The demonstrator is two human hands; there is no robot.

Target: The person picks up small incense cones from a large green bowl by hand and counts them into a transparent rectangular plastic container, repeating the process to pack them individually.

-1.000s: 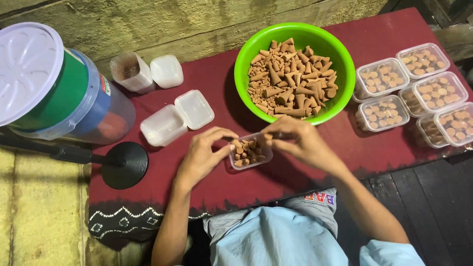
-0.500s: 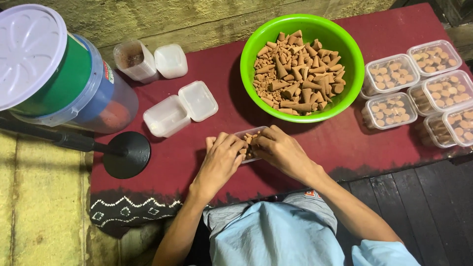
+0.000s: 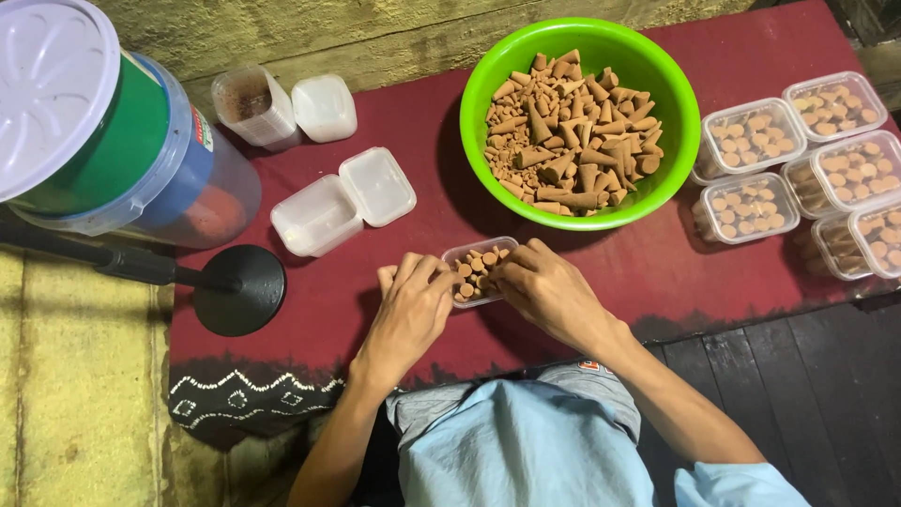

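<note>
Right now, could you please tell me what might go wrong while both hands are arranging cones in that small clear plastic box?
The small clear plastic box is pinched between the left hand and right hand; a squeeze could tip it and scatter the brown cones. The green plastic bowl, heaped with cones, sits just behind the right hand, so a reach might knock it. The filled boxes lie near the cloth's edge.

open red cloth (image 3: 648, 272) right of the hands, green bowl (image 3: 582, 122) blocking ahead, empty open box (image 3: 343, 199) at left
</note>
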